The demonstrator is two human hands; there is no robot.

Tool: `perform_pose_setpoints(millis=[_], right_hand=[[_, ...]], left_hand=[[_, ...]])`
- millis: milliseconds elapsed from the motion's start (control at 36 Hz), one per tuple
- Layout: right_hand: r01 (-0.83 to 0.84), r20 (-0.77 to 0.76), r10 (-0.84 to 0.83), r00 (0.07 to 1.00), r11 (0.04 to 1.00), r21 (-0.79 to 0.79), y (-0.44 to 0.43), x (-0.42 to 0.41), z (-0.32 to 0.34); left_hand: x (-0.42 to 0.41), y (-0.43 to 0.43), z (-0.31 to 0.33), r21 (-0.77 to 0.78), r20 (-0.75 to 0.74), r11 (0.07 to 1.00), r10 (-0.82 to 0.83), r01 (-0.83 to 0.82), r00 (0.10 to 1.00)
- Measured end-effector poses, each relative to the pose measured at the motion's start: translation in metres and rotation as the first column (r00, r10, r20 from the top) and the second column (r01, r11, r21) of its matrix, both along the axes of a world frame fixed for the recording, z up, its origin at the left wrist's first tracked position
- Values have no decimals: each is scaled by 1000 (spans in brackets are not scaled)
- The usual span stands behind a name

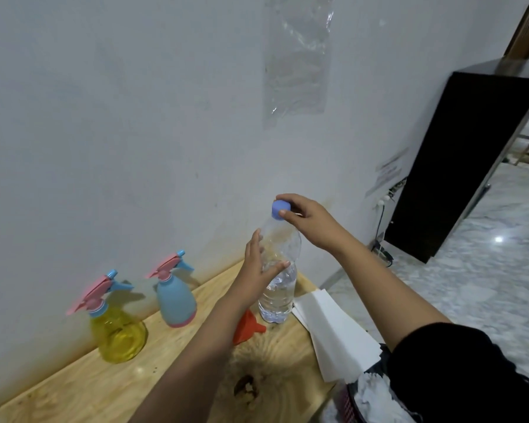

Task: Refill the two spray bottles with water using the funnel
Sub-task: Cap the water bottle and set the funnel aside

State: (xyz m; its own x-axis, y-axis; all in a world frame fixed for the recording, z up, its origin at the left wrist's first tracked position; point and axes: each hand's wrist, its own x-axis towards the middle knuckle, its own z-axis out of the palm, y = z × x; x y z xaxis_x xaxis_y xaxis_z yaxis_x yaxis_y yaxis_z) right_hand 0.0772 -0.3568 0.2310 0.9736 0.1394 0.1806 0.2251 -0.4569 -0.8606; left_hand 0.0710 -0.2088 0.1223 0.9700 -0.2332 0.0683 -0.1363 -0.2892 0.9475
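We see a clear plastic water bottle [278,296], partly filled, with its base on the light wooden table [165,346] close to the table's right edge and its neck leaning a little toward the white wall [135,117]. Our left hand [255,270] grips the bottle's shoulder, the thumb laid across the front and the fingers reaching round the far side. Our right hand [306,218] pinches the round pale-blue screw cap [279,210] between thumb and curled fingers at the top of the neck. The small orange plastic funnel [247,326] lies on its side just beside the bottle's base, and the left forearm crosses over it and hides part of its cone. Well to the left, near the wall, stand the two sprayers, apart from each other: a pale-blue opaque spray bottle with a pink trigger head [174,300] and a see-through yellow spray bottle with a pink and blue trigger head [118,334]; both have their heads on. White paper sheets [333,328] overhang the table's right edge just beside the water bottle. A dark knot [246,389] marks the wood nearer us. A clear plastic sheet [297,56] hangs on the wall, and a black cabinet [452,166] stands on the pale marble floor [486,270] to the right.
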Motion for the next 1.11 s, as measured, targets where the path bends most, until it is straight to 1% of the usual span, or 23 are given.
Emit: perform_pose_setpoints(millis=[222, 361, 417, 500, 611, 667, 833, 972, 1056, 1111], right_hand=[[109, 117, -116, 986, 992, 59, 13, 3, -8], [217, 154, -235, 960, 968, 128, 21, 5, -16], [234, 154, -256, 954, 961, 148, 24, 4, -16], [192, 105, -207, 973, 971, 140, 23, 5, -14], [2, -4, -1, 1000, 986, 168, 12, 3, -16], [-26, -19, 30, 999, 981, 193, 9, 3, -18], [53, 18, -59, 998, 967, 249, 15, 5, -22], [169, 103, -204, 973, 946, 278, 26, 5, -28], [201, 138, -253, 958, 929, 310, 31, 4, -33], [186, 154, -248, 956, 923, 337, 32, 2, -37]], left_hand=[[0, -1, -3, -10, 13, 999, 36, -36, 999], [-2, 0, -3, -6, 26, 999, 33, -33, 999], [-2, 1, -2, 3, 32, 1000, 24, -24, 999], [-2, 2, -1, -6, 18, 1000, 23, -23, 1000], [-2, 1, 0, -14, 12, 1000, 21, -21, 1000], [-1, 1, -1, -11, 16, 1000, 23, -23, 1000], [-2, 1, -5, -19, 30, 999, 40, -40, 999], [-4, -3, -6, -10, 62, 997, 72, -71, 995], [-7, -4, -5, -23, 75, 997, 70, -69, 995], [-8, -1, -8, 39, 103, 996, 77, -82, 992]])
